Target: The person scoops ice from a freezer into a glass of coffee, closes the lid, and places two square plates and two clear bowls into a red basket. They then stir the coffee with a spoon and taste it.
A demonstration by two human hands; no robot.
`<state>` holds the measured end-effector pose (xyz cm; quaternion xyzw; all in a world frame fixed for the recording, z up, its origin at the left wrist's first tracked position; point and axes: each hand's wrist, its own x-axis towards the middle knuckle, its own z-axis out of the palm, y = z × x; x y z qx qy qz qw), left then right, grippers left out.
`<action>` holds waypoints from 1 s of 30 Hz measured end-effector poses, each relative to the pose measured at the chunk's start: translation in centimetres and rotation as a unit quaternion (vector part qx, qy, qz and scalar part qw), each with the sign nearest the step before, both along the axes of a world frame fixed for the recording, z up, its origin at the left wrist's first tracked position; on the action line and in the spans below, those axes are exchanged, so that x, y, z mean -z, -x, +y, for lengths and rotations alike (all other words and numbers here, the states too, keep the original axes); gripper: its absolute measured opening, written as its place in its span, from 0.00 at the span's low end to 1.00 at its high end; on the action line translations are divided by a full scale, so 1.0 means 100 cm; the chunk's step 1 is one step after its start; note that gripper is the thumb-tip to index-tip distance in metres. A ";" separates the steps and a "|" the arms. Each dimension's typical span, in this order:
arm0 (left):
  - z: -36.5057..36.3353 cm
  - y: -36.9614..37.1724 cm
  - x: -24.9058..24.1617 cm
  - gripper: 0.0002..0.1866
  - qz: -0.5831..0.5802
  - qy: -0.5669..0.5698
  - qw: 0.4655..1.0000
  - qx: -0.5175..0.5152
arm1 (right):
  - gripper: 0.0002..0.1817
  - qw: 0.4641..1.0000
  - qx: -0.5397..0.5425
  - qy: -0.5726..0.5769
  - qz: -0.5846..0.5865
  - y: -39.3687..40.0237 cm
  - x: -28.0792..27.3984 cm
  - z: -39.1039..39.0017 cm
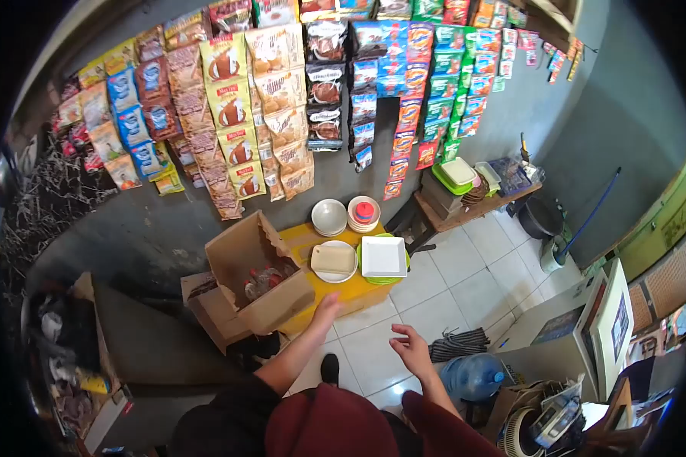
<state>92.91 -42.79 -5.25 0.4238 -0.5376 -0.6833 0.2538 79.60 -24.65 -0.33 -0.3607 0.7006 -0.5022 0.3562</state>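
Note:
My left hand (325, 312) reaches forward over the near edge of the yellow table (343, 301), fingers stretched out and holding nothing. Closest to it is a white plate (347, 276) with a beige rectangular tray (331, 258) on top. To the right of that, a white square dish (383, 257) rests on a green one. Behind these stand a stack of grey-white bowls (328, 216) and another stack of bowls (363, 225) with a red container (364, 212) inside. My right hand (411, 350) hovers above the tiled floor, open and empty, its fingers loosely bent.
An open cardboard box (240, 259) with plastic-wrapped things stands left of the dishes. Sachet strips (236, 129) hang along the wall. A wooden bench (465, 217) holds more containers. On my right are a blue water jug (472, 375) and a white refrigerator (564, 327).

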 end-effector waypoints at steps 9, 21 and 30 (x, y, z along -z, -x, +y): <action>-0.246 0.149 0.183 0.23 -0.126 -0.090 0.979 -0.131 | 0.18 0.966 -0.186 -0.105 0.144 0.122 0.094 -0.223; -0.339 0.186 0.204 0.28 -0.477 0.031 0.849 -0.226 | 0.24 0.983 0.012 -0.184 -0.027 0.140 0.367 -0.444; -0.369 0.109 0.435 0.09 -0.314 0.327 0.823 -0.341 | 0.26 0.927 0.135 -0.218 -0.275 0.141 0.310 -0.475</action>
